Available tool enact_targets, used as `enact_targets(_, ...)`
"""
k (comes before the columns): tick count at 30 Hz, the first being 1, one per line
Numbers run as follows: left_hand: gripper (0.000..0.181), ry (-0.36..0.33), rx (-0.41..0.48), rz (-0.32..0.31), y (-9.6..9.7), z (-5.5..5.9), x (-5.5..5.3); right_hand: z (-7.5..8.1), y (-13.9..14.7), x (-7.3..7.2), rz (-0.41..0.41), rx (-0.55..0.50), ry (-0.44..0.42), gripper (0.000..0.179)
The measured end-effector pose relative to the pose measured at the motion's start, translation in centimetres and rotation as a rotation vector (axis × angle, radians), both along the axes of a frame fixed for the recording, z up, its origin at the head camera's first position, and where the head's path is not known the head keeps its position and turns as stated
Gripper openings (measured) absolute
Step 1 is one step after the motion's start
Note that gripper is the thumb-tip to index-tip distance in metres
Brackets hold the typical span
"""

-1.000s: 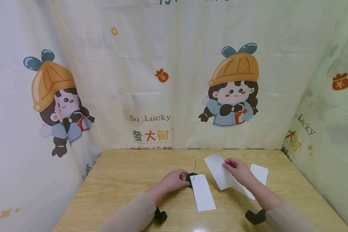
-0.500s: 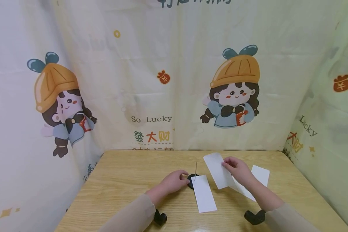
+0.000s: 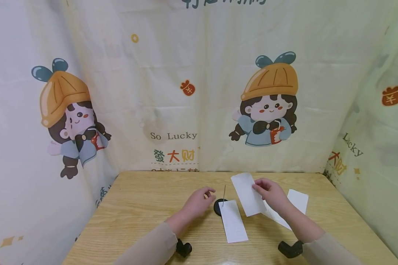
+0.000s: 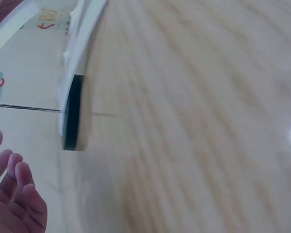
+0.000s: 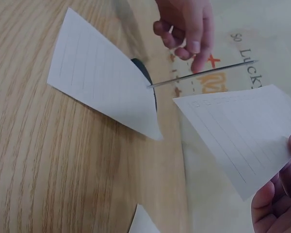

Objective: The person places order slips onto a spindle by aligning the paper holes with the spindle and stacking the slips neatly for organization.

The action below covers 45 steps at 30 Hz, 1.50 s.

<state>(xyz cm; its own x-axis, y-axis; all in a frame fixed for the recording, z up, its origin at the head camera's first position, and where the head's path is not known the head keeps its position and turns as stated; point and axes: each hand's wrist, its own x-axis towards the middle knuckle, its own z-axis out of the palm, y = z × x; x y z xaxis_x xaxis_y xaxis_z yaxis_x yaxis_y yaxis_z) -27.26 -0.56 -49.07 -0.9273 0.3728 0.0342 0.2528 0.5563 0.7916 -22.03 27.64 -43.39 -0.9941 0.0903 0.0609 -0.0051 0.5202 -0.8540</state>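
Observation:
A bill spike with a round black base and a thin upright metal rod stands near the table's middle. One white lined slip is pierced by the rod and lies down at the base, its near end reaching toward the front. Just left of the base, my left hand hovers with loosely bent fingers and nothing in them; the left wrist view shows these fingers apart from the base. My right hand pinches another lined slip by its right edge, raised to the right of the rod.
More white slips lie on the wooden table to the right, one slip beyond my right wrist and another partly under that hand. A printed curtain closes off the back and sides. Black fittings sit at both wrists.
My left hand has come off the spike's base and lifted slightly up and away. The right hand has brought its slip a little left, nearer the rod.

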Motion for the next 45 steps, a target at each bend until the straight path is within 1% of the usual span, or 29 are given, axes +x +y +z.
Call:
enact_targets(3, 0.03, 0.001, 0.047, 0.02, 0.1, 0.6, -0.1, 0.1, -0.2, 0.0, 0.003, -0.022, 0.007, 0.026)
enact_targets(5, 0.03, 0.016, 0.064, 0.032, 0.3, 1.1, 0.0, 0.1, -0.3, 0.1, 0.004, -0.034, 0.01, 0.026)
enact_targets(10, 0.025, 0.087, 0.11, 0.036, 0.7, 2.3, 0.4, 0.4, -0.8, 0.2, -0.001, -0.067, 0.016, 0.027)
enact_targets(12, 0.025, 0.103, 0.141, 0.031, 0.9, 2.6, 0.5, 0.6, -1.1, 0.4, 0.005, -0.091, 0.023, 0.027)
enact_targets(18, 0.033, 0.101, 0.215, 0.05, 1.6, 3.3, 0.6, 0.7, -1.8, 0.4, 0.023, -0.136, 0.027, 0.022)
enact_targets(23, 0.031, 0.098, 0.259, 0.053, 2.4, 3.8, 0.9, 0.3, -2.3, 0.5, 0.028, -0.148, 0.002, 0.022)
enact_targets(26, 0.026, 0.101, 0.285, 0.049, 2.7, 3.9, 1.1, 0.0, -2.6, 0.4, 0.039, -0.158, -0.013, 0.021)
enact_targets(31, 0.026, 0.097, 0.328, 0.051, 3.3, 3.9, 1.3, -0.6, -3.0, 0.3, 0.033, -0.168, -0.024, 0.02)
enact_targets(35, 0.024, 0.09, 0.33, 0.071, 3.7, 3.8, 1.3, -0.8, -3.3, 0.2, 0.034, -0.175, -0.02, 0.02)
enact_targets(40, 0.019, 0.082, 0.326, 0.094, 3.9, 3.8, 1.2, -0.8, -3.6, 0.3, 0.022, -0.182, -0.02, 0.02)
enact_targets(45, 0.02, 0.077, 0.322, 0.107, 4.0, 4.0, 1.2, -0.8, -3.8, 0.2, 0.02, -0.179, -0.028, 0.02)
